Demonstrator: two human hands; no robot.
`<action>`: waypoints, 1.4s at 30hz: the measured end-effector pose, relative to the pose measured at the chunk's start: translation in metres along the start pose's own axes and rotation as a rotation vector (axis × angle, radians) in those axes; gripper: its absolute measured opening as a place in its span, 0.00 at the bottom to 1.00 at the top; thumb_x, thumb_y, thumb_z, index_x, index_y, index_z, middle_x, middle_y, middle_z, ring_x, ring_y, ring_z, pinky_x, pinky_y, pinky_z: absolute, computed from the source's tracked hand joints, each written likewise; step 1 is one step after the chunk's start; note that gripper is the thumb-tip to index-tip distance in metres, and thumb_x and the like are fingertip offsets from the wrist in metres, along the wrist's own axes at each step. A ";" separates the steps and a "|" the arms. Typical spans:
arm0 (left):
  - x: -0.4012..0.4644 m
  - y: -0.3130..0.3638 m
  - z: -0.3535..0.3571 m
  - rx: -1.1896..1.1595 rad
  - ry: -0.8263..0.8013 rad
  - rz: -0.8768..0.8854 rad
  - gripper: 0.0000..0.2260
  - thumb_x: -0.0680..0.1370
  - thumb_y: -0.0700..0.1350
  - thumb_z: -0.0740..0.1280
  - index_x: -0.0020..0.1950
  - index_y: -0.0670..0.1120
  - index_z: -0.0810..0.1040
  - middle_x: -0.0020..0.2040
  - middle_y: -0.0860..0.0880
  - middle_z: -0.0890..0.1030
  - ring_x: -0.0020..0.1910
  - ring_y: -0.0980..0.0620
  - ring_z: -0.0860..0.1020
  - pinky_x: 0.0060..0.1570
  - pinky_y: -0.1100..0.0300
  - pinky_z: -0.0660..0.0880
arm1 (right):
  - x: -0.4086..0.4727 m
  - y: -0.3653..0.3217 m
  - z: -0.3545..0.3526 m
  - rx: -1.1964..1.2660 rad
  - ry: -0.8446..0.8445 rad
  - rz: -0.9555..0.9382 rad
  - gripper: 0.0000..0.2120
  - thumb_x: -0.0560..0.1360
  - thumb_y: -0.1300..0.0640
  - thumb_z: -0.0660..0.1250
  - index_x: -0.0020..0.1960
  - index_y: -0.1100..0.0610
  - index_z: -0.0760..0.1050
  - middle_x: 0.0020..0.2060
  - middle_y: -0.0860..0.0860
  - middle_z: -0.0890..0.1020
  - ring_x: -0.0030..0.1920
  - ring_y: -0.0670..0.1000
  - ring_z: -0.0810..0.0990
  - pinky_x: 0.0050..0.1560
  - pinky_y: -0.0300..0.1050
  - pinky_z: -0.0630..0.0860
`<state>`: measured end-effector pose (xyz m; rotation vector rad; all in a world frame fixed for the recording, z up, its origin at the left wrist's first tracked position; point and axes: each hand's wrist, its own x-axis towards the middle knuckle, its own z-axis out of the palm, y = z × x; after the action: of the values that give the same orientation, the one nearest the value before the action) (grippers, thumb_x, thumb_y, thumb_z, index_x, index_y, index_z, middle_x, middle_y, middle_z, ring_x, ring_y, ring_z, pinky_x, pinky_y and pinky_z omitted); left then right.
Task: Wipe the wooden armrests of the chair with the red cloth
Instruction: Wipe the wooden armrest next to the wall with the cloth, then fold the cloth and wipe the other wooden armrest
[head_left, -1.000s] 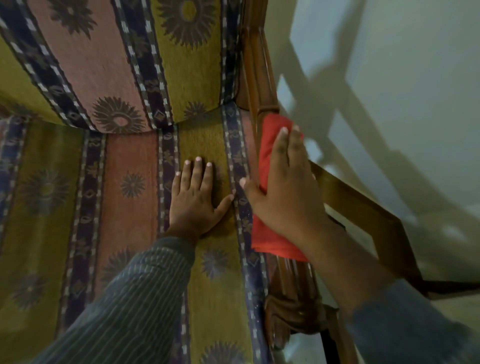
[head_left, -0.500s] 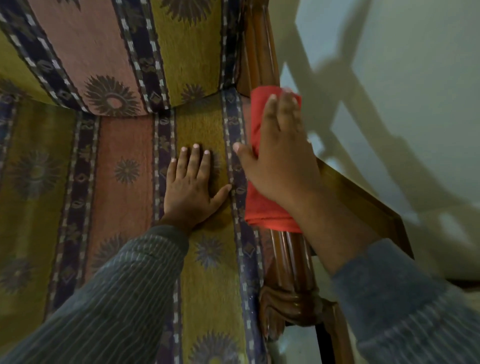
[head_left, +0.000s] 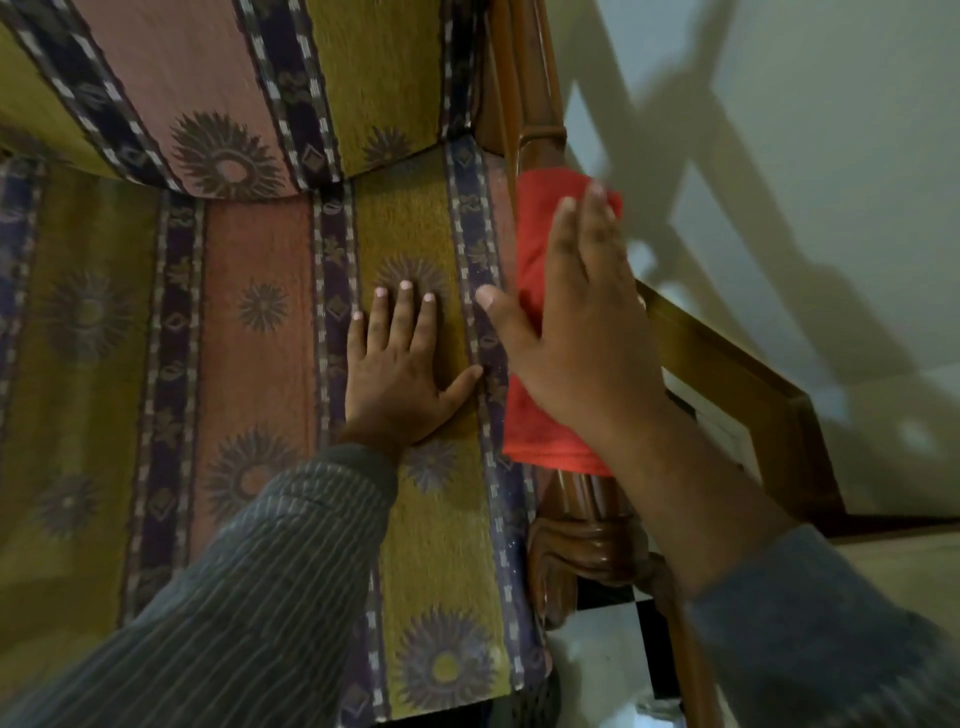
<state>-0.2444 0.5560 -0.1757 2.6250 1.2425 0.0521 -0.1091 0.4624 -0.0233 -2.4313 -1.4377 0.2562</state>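
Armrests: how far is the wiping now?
Done: nothing sure; no wiped mark shows. In hand: the right hand presses the cloth flat on the right armrest, near its back. Left: perhaps its front end, and the other armrest, out of view.

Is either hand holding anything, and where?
Right hand presses the red cloth flat, palm on its middle, onto the armrest. Left hand rests bare on the seat cushion.

Single head-worn wide-angle view, steeply downward, close above the chair seat (head_left: 249, 338) and right armrest (head_left: 587, 519).
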 end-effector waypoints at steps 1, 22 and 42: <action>-0.003 0.001 0.000 -0.003 0.009 -0.002 0.45 0.73 0.74 0.48 0.81 0.47 0.50 0.82 0.43 0.50 0.81 0.40 0.47 0.77 0.38 0.47 | -0.011 0.001 0.000 0.033 -0.006 0.047 0.43 0.79 0.34 0.53 0.79 0.60 0.40 0.80 0.60 0.43 0.79 0.58 0.44 0.76 0.53 0.51; -0.056 0.017 -0.001 -0.046 -0.161 -0.106 0.44 0.74 0.75 0.46 0.81 0.49 0.42 0.82 0.46 0.41 0.80 0.44 0.38 0.78 0.41 0.40 | -0.096 -0.005 -0.004 -0.096 -0.121 -0.029 0.43 0.77 0.29 0.42 0.79 0.58 0.38 0.79 0.58 0.39 0.79 0.56 0.39 0.78 0.53 0.44; -0.129 0.091 -0.172 -1.174 -0.098 -0.548 0.12 0.82 0.54 0.62 0.45 0.49 0.79 0.37 0.52 0.78 0.35 0.56 0.76 0.37 0.59 0.72 | -0.113 -0.037 -0.049 0.581 0.177 0.444 0.10 0.82 0.44 0.56 0.52 0.48 0.69 0.39 0.41 0.75 0.39 0.42 0.77 0.38 0.39 0.71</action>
<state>-0.2804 0.4349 0.0211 1.2531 1.2755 0.4045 -0.1793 0.3722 0.0350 -2.1732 -0.6150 0.4661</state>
